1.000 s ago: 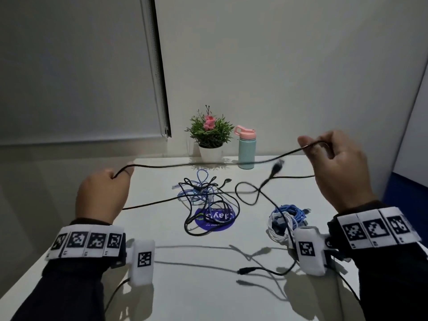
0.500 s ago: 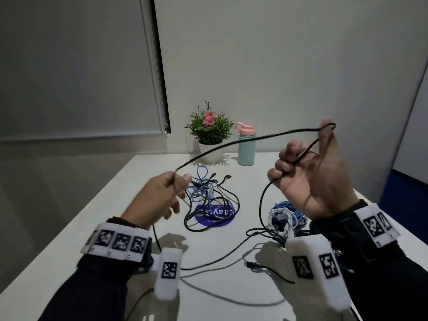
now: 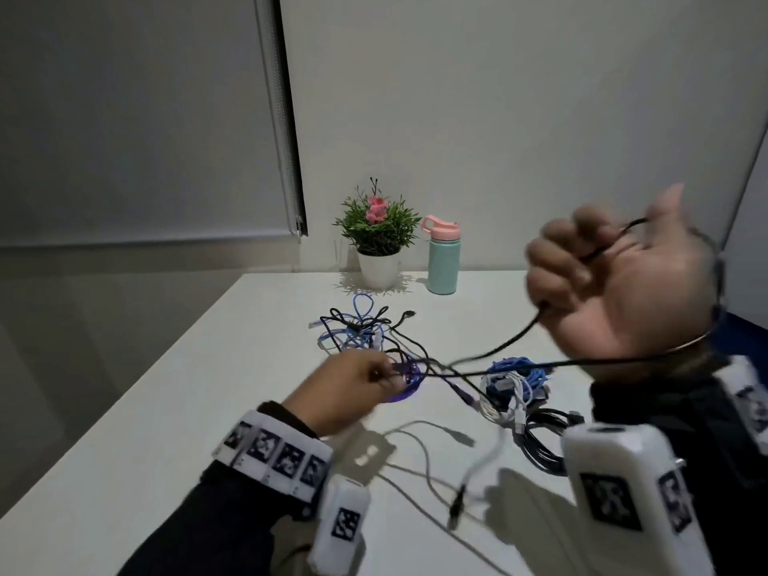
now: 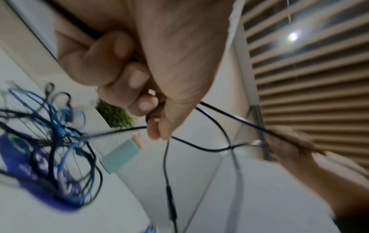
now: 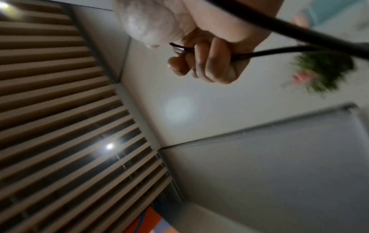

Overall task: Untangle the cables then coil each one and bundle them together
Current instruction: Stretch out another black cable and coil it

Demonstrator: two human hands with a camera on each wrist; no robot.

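Observation:
My right hand [image 3: 598, 280] is raised palm-up at the right, fingers curled round a thin black cable [image 3: 511, 340] that loops behind the wrist. In the right wrist view the fingers [image 5: 209, 63] close over the same black cable [image 5: 279, 52]. My left hand [image 3: 353, 384] is lower, near the table's middle, pinching the black cable [image 4: 209, 148] between thumb and fingers [image 4: 151, 126]. A tangle of black and blue cables [image 3: 365, 330] lies beyond it over a purple disc [image 3: 409, 378]. A coiled bundle of blue, white and black cables [image 3: 515, 388] lies to the right.
A potted plant [image 3: 378, 243] and a teal bottle with a pink lid [image 3: 444, 259] stand at the back of the white table [image 3: 199, 388]. A loose plug end [image 3: 457, 505] dangles near the front. The wall is close behind and to the right.
My left hand has dropped and moved right toward the tangle. My right hand has turned and wound the black cable round itself, forming a loop behind the wrist.

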